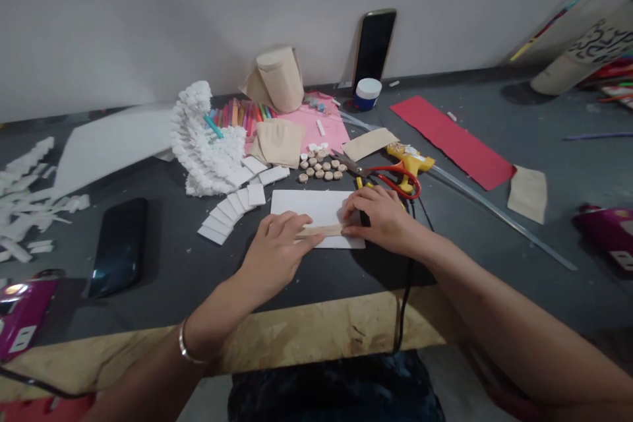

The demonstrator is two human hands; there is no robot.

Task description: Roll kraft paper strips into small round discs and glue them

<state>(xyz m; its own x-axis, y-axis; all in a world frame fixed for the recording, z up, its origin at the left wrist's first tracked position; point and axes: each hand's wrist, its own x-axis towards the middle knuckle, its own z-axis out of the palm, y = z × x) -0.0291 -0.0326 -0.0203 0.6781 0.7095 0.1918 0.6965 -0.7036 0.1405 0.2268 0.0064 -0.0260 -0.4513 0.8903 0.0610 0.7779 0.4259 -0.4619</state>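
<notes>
My left hand (277,247) and my right hand (380,219) press a thin tan wooden strip (321,231) against the near edge of a white foam board (316,208) lying flat on the dark table (163,270). The fingers of both hands are closed down on the strip, one hand at each end. Behind the right hand lie red-handled scissors (390,178) and a yellow glue gun (410,159). Its black cord (406,290) runs over the table's front edge. A cluster of small wooden discs (321,168) sits just beyond the board.
White foam squares (232,208) fan out left of the board beside a ruffled white foam piece (202,148). A black phone (121,244) lies at left, another phone (374,43) leans on the wall. Red paper (452,142), tan paper pieces, a pink sheet and a long clear ruler (499,214) lie around.
</notes>
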